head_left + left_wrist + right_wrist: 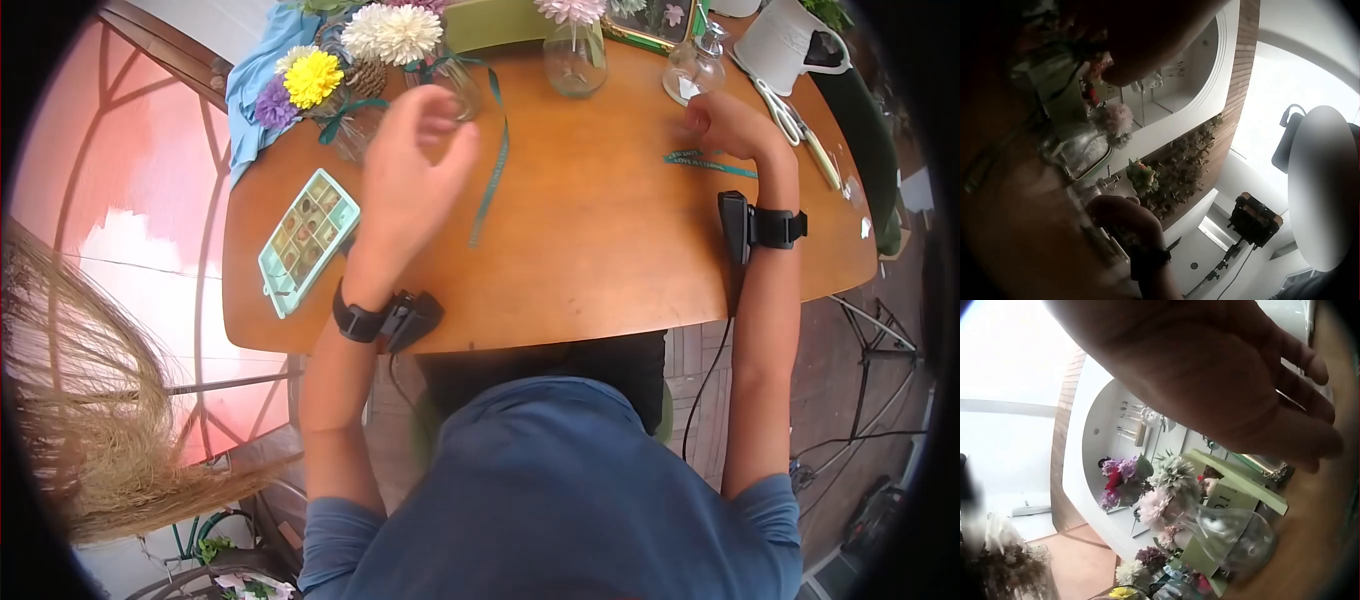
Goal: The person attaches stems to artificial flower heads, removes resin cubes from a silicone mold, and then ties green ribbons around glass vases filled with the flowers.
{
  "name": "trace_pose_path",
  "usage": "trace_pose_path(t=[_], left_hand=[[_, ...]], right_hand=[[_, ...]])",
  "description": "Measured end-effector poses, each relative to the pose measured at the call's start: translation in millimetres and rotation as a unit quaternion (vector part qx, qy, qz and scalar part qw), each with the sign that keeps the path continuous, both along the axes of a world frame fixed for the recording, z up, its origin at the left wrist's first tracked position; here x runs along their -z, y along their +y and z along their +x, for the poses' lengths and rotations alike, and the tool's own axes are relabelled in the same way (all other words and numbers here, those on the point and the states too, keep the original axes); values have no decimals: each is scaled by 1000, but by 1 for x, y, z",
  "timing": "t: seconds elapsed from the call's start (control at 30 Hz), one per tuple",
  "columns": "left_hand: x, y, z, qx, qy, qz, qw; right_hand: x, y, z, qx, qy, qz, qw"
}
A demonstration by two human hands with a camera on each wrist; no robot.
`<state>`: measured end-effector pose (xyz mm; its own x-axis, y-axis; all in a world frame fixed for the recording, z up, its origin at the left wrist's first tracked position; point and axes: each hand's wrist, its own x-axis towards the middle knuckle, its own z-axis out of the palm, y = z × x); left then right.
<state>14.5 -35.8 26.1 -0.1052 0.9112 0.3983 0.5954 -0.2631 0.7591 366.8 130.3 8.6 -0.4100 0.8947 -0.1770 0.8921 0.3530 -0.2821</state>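
My left hand [412, 190] is raised over the left part of the table, slightly blurred, fingers loosely bent and nothing visible in them. Behind it stand glass vases holding white flowers [400, 33] and a yellow flower [313, 79], tied with dark green ribbon. One long green ribbon [490, 190] trails down onto the wood. My right hand [737, 125] hovers at the right, close to a glass bottle [693, 72]; a short piece of green ribbon [715, 164] lies below it. In the right wrist view its fingers [1310, 403] are relaxed and hold nothing.
A mint-green compartment box [310, 243] of small items lies at the table's left. Scissors [782, 112] and a white pitcher [785, 48] are at the back right. A clear vase [576, 68] with a pink flower stands at the back middle.
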Motion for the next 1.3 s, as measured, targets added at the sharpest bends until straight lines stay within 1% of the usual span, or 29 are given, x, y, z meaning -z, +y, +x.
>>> trace_pose_path(t=[0.03,0.07,0.13,0.23,0.33,0.37,0.43,0.47,0.5,0.53,0.57,0.63,0.7,0.73,0.8,0.83,0.9,0.93,0.97,1.0,1.03,1.07,1.1,1.17,1.23,1.27,1.3], left_hand=[[0,4,10,32,-6,0,999],[-1,9,19,42,28,-1,999],[-3,28,36,63,99,-1,993],[27,82,49,72,43,21,996],[39,123,62,0,56,24,998],[40,133,65,1,42,35,999],[42,151,72,4,12,56,998],[44,159,75,34,-12,86,996],[46,167,78,65,-37,117,990],[45,172,80,95,-61,147,983],[45,176,81,98,-67,123,985],[44,179,83,103,-79,74,989],[42,176,81,112,-64,43,991],[38,172,80,117,-56,28,991],[40,157,80,137,-77,23,987],[39,148,80,147,-86,20,985],[35,130,76,170,-67,-12,983],[33,126,75,183,-57,-27,981],[38,128,73,193,-72,-29,978],[42,131,72,219,-91,7,971],[46,135,72,245,-109,44,962],[46,137,72,270,-127,81,951],[46,140,70,284,-138,41,948],[34,140,63,310,-157,-37,937],[19,131,62,332,-177,-65,924],[14,128,62,343,-188,-79,917],[15,129,61,342,-186,-64,919]], right_hand=[[4,2,7,0,-12,11,1000],[4,2,9,0,-23,22,999],[0,3,11,12,-35,-18,999],[-1,2,9,30,-46,-51,997],[2,4,2,20,-34,-59,998],[5,4,0,12,-27,-61,998],[8,5,-1,-11,41,-63,997],[10,5,0,-21,75,-65,995],[10,7,1,-62,106,-31,992],[7,5,-1,-64,165,-12,984],[6,3,-4,-65,224,8,972],[5,1,-14,-59,325,30,943],[6,1,-24,-44,409,39,911],[5,1,-28,-20,415,31,909],[7,1,-35,30,427,13,904],[9,2,-39,36,415,47,908],[13,2,-48,47,390,114,913],[11,-2,-55,52,387,111,914],[8,-8,-63,57,385,109,915],[6,-12,-67,62,381,107,916],[24,-1,-69,41,415,131,899],[32,6,-73,32,411,135,901],[40,13,-75,24,408,140,902],[37,11,-80,9,401,142,905],[35,5,-84,-2,395,136,909],[34,6,-84,-3,405,140,903],[34,6,-84,-4,415,143,898]])
